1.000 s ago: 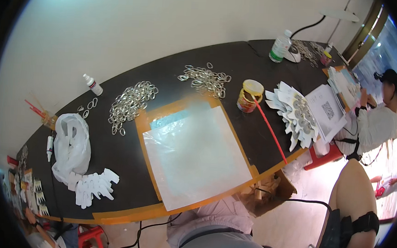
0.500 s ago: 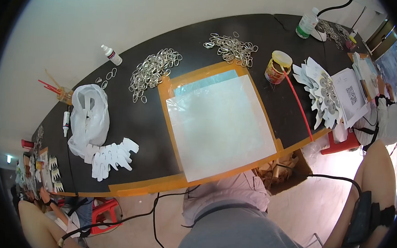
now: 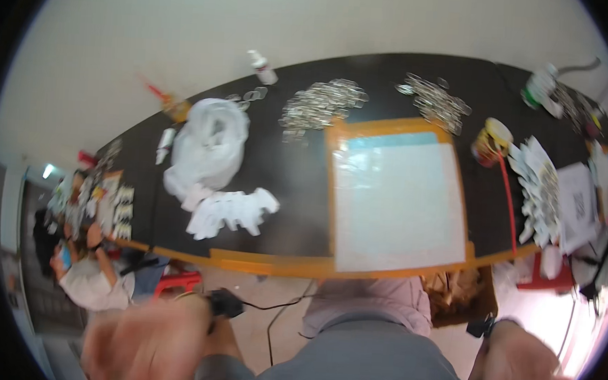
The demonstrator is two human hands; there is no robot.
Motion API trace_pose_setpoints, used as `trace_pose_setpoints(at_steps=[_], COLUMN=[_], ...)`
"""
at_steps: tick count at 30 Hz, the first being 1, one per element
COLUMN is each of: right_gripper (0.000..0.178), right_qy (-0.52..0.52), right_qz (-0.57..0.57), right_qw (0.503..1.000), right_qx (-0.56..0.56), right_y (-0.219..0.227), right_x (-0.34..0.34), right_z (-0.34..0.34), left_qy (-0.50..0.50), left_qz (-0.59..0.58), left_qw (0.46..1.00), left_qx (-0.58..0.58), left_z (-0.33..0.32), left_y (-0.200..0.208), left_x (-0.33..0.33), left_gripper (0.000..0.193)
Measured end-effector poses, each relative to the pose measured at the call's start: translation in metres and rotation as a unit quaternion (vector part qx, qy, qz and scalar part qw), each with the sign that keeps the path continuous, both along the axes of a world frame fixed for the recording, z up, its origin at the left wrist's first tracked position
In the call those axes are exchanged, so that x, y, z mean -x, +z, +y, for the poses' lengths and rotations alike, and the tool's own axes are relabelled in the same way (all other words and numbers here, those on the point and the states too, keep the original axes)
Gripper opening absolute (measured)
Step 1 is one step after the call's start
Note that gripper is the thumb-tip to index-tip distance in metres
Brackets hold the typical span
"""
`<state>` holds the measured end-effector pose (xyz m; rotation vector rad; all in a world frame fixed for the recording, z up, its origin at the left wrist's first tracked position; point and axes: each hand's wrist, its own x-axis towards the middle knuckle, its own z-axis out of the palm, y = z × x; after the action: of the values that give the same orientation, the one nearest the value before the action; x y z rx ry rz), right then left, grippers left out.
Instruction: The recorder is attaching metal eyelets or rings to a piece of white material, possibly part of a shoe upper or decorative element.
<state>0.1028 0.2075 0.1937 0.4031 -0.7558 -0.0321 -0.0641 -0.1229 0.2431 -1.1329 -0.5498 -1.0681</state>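
My left hand [image 3: 143, 342] is at the lower left, in front of the table's edge and smeared by motion. At the lower right, my right hand [image 3: 520, 365] is also blurred, off the table. The fingers of both are too smeared to read, and I can make out nothing held. Between them and farther away, a white sheet [image 3: 404, 206] lies on the tabletop over a light blue strip [image 3: 397, 141], framed by orange tape. Left of it are a stack of white cut-out pieces [image 3: 233, 212] and a white plastic bag [image 3: 209, 142].
Piles of metal rings [image 3: 323, 106] and more rings [image 3: 435, 102] lie at the back. A yellow-rimmed can [image 3: 491, 142] with a red stick stands right, beside fanned white pieces [image 3: 537, 190]. A cardboard box [image 3: 464, 297] sits below the edge. Another person [image 3: 100, 275] is at the left.
Both of my hands have come into view at the bottom, where knees or limbs showed at the sides before. The view has shifted, so the table's things appear farther right.
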Motion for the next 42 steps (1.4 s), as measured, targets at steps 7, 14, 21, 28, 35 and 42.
trace_pose_setpoints(at_steps=[7, 14, 21, 28, 35, 42], right_gripper=[0.024, 0.022, 0.028, 0.026, 0.023, 0.030], right_qy=[0.069, 0.090, 0.130, 0.122, 0.123, 0.093], right_qz=[-0.819, -0.825, -0.838, -0.832, -0.839, -0.808], right_qw=[0.552, 0.520, 0.523, 0.530, 0.514, 0.554], right_qx=[0.138, 0.202, 0.083, 0.111, 0.129, 0.177], right_y=[-0.152, -0.164, -0.163, -0.166, -0.177, -0.179], right_x=[0.018, 0.046, 0.070, 0.065, 0.052, 0.029], right_z=[0.013, -0.010, -0.029, -0.027, -0.008, 0.015], left_qy=[0.304, 0.231, 0.258, 0.228, 0.202, 0.208], left_qz=[-0.528, -0.624, -0.609, -0.611, -0.630, -0.623], left_qw=[0.546, 0.464, 0.459, 0.479, 0.441, 0.405], left_qx=[0.576, 0.585, 0.593, 0.588, 0.606, 0.636], left_z=[-0.074, -0.108, -0.101, -0.103, -0.100, -0.090], left_y=[-0.161, -0.195, -0.186, -0.196, -0.184, -0.176], left_x=[0.099, 0.111, 0.125, 0.128, 0.128, 0.143], left_gripper=[0.057, 0.066, 0.043, 0.040, 0.039, 0.039])
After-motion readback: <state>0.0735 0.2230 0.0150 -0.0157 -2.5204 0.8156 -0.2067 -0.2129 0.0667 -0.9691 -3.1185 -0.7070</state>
